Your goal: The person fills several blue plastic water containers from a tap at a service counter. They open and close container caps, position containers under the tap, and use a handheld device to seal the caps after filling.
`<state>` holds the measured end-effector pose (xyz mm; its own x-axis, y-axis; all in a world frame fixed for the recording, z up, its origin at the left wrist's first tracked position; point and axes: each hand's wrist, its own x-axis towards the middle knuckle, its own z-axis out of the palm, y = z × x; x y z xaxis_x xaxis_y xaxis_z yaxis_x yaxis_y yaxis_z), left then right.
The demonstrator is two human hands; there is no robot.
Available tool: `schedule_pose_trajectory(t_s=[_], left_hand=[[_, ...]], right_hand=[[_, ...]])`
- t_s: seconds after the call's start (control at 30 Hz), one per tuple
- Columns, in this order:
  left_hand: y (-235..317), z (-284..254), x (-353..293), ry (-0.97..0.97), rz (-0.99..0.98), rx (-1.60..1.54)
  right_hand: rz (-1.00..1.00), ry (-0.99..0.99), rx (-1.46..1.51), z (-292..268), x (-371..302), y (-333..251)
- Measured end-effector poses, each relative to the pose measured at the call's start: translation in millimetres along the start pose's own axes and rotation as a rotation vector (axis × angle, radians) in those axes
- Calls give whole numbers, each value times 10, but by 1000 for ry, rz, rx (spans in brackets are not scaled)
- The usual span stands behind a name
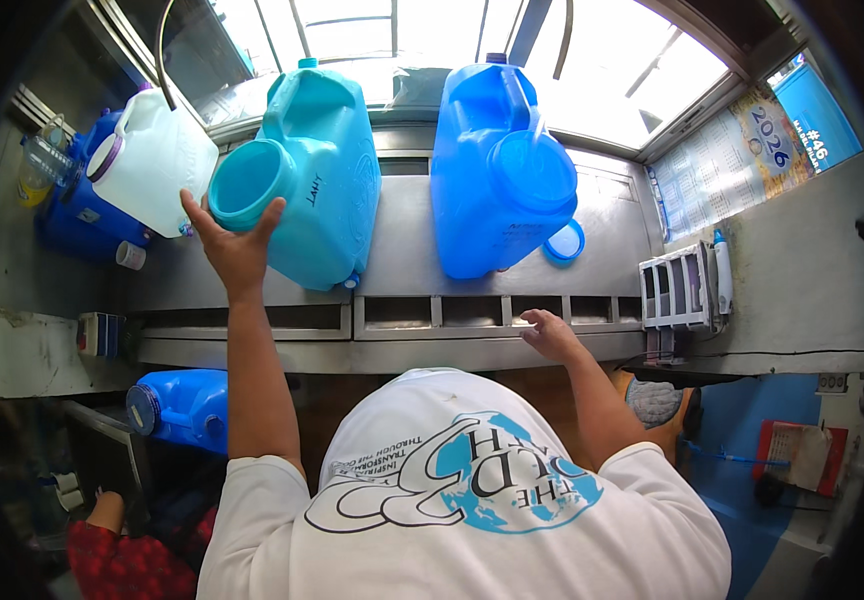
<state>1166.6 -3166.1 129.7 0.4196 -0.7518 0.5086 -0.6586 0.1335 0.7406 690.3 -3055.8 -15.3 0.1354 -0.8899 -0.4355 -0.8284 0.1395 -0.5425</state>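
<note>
Teal jug (324,170) stands tilted on the steel tabletop (407,255), the left hand (230,245) spread open against its wide cap (249,183), the right hand (550,333) resting loosely open on the ledge, so a hard shove could topple it.

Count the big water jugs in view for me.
5: white jug upper left; dark blue jug behind it; teal jug at the left hand; blue jug centre; blue jug on its side lower left. Others may be hidden.

i see a blue-and-white wall calendar (727,160) at upper right, a bright blue sign (817,115) beside it, touching its edge.
</note>
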Motion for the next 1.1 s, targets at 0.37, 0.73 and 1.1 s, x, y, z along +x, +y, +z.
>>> schedule_pose_trajectory(t_s=[0.37,0.73,1.1], left_hand=[[-241,-368,19,160,11,-12],[-406,-347,61,260,48,121],[949,-694,144,6,648,-26]], right_hand=[[202,-259,-215,389,12,16],[273,-227,-199,304,-1,36],[122,-65,41,-930,-82,2]])
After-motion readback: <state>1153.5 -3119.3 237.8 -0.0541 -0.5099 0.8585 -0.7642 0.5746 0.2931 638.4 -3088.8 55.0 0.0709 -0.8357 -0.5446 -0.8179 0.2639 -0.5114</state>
